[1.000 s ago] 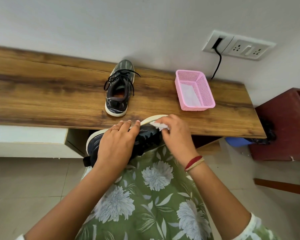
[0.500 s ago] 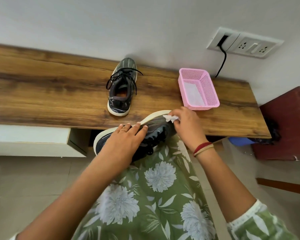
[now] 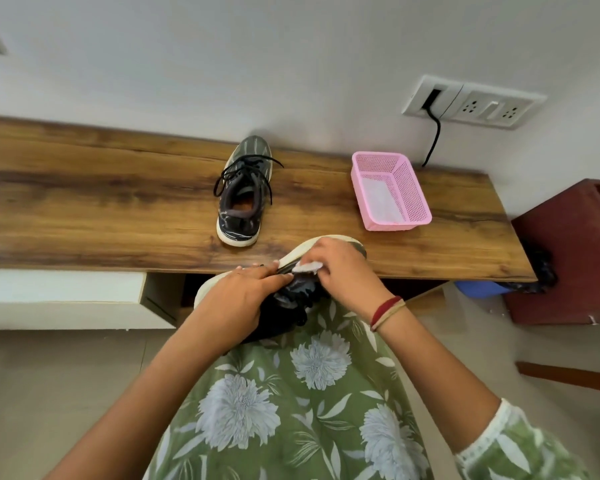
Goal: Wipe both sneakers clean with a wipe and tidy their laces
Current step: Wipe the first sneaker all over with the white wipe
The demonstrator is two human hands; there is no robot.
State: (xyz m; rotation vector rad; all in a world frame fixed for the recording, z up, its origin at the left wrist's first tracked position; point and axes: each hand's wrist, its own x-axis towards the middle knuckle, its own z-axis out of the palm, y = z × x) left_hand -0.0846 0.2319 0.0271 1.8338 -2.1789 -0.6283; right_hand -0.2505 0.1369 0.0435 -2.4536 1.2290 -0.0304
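A dark sneaker with a cream sole (image 3: pixel 293 289) lies on its side on my lap, toe toward the table edge. My left hand (image 3: pixel 238 299) grips its middle and covers much of the upper. In my right hand (image 3: pixel 343 268) I pinch a small white wipe (image 3: pixel 307 266) and press it against the shoe's side just under the sole rim. The second dark sneaker (image 3: pixel 243 192) stands upright on the wooden table (image 3: pixel 101 202), heel toward me, its black laces loose and spread to both sides.
A pink mesh basket (image 3: pixel 413 188) with a white sheet inside sits on the table to the right. Behind it a wall socket panel (image 3: pixel 471 102) has a black cable hanging down. A dark red cabinet (image 3: pixel 568 251) stands at the right, beside the table's end.
My right hand has drawn the wipe back from the toe toward the shoe's middle, closer to my left hand. The left hand keeps its hold. The camera view has shifted slightly.
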